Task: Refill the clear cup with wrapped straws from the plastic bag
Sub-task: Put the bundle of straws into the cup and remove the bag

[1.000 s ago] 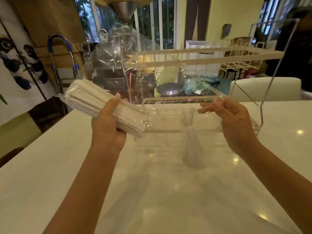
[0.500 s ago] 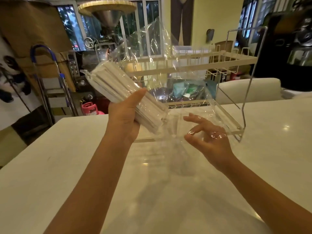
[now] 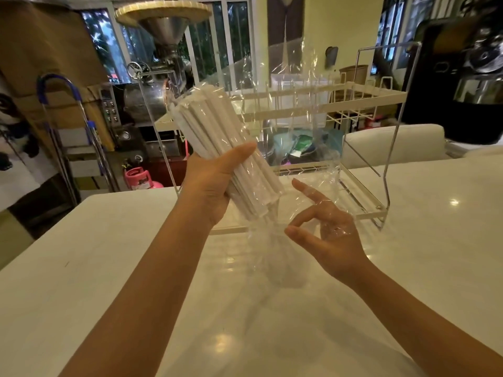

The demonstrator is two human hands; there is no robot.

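Note:
My left hand (image 3: 211,183) grips a thick bundle of white wrapped straws (image 3: 215,131) that sits in a clear plastic bag (image 3: 288,85). The bundle is tilted steeply, its lower end pointing down and right. The loose bag film billows up and to the right of the straws. Just below the straws' lower end, a clear cup (image 3: 284,263) stands on the white table (image 3: 109,268); it is faint and partly veiled by film. To the right of the cup's top is my right hand (image 3: 328,235), fingers spread and curled, with bag film draped over it.
A two-tier white wire dish rack (image 3: 364,213) with a metal frame stands on the table right behind my hands. Beyond the table's far edge are a steel roasting machine (image 3: 163,36), a blue-handled trolley (image 3: 62,88) and a pink gas canister (image 3: 137,178).
My left hand has swung the straw bundle from nearly level to steeply tilted over the cup. My right hand let go of the bag's far end and came in beside the cup.

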